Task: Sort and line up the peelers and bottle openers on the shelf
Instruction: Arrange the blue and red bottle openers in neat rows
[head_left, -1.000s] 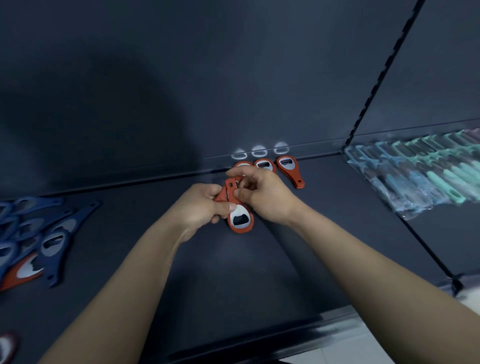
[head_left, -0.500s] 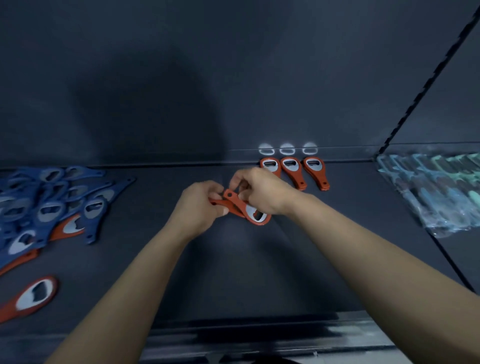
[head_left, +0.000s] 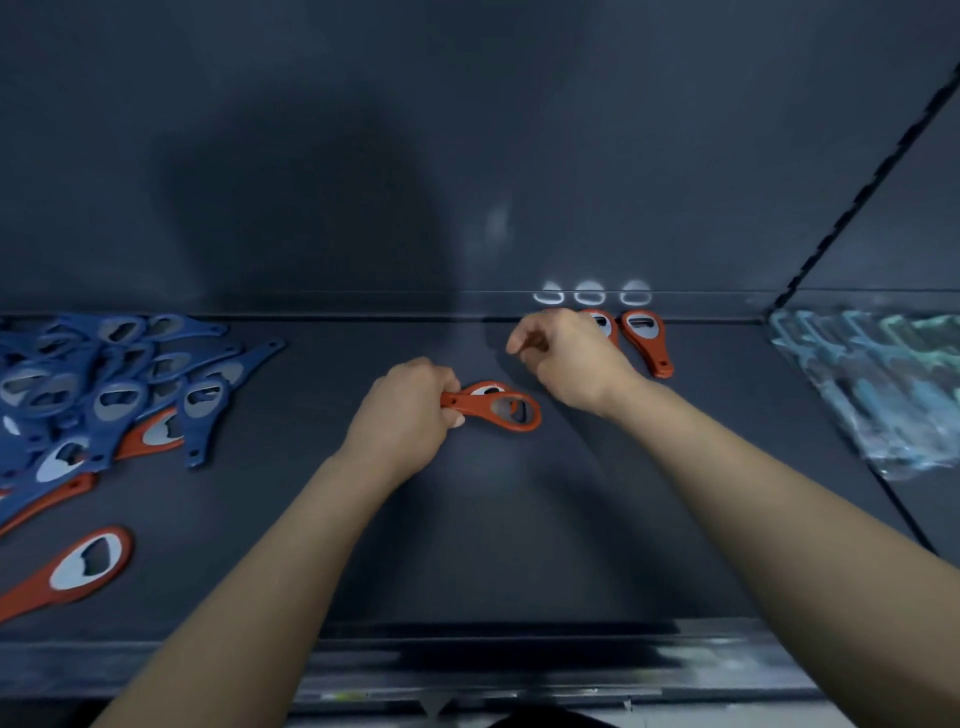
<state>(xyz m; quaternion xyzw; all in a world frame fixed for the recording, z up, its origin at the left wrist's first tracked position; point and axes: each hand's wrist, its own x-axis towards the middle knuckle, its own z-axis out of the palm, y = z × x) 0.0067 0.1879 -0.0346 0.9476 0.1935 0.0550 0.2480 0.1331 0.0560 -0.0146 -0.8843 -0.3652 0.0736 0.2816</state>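
My left hand (head_left: 410, 410) grips the handle ends of orange bottle openers (head_left: 506, 410) just above the middle of the dark shelf (head_left: 519, 545); two seem stacked. My right hand (head_left: 566, 358) is further back with curled fingers, beside a row of orange openers at the back wall. Two of that row show: one (head_left: 603, 325) partly behind my hand and one (head_left: 645, 343) to its right. Whether my right hand holds anything is hidden. A jumbled pile of blue openers (head_left: 104, 384) with a few orange ones mixed in lies on the left.
A single orange opener (head_left: 78, 566) lies at the front left. Teal and green peelers (head_left: 883, 384) in clear wrapping fill the right bay beyond the shelf divider (head_left: 898, 499). The shelf's front lip (head_left: 467, 654) runs along the bottom.
My right hand let go of the openers that both hands held and moved back to the row at the wall. My left hand keeps them. The view has shifted left.
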